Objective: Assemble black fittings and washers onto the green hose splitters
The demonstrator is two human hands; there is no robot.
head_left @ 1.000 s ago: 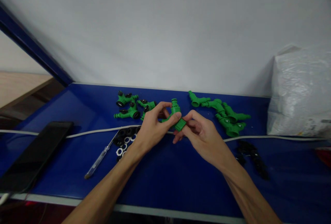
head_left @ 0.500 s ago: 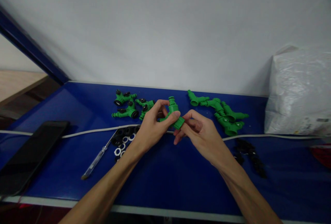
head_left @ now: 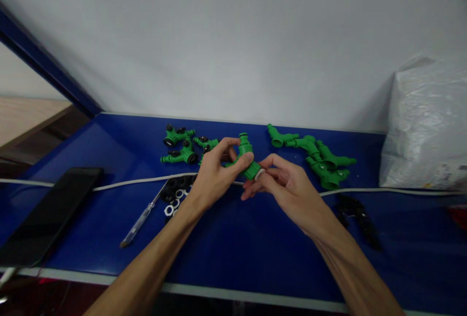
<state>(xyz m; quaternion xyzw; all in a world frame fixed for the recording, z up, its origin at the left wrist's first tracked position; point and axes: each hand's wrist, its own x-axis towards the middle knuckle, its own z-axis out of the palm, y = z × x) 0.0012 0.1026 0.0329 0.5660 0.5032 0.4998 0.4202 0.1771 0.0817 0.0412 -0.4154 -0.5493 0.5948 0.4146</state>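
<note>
My left hand (head_left: 222, 165) is closed around a green plastic Y-shaped hose connector (head_left: 245, 146), with its thumb across the body and one ribbed branch pointing up and away. At the connector's lower right end sits a white ring (head_left: 259, 174). The fingertips of my right hand (head_left: 279, 177) pinch this ring against the opening; part of it is hidden by the fingers. Left of my left wrist lie several white nuts (head_left: 169, 210) and black rings (head_left: 170, 194). Green connectors with black fittings (head_left: 184, 153) lie behind them.
Several bare green connectors (head_left: 308, 145) lie at the back right, by a wrapped white package (head_left: 425, 126). Black parts (head_left: 359, 218) are on the right. A screwdriver (head_left: 138, 223) and a black phone (head_left: 51, 213) lie left. A white cable (head_left: 142, 181) crosses the blue table (head_left: 233, 257).
A white ring now shows at the connector's lower right end, between it and my right fingers. My right hand has shifted slightly; the left still grips the connector. The view has shifted a little.
</note>
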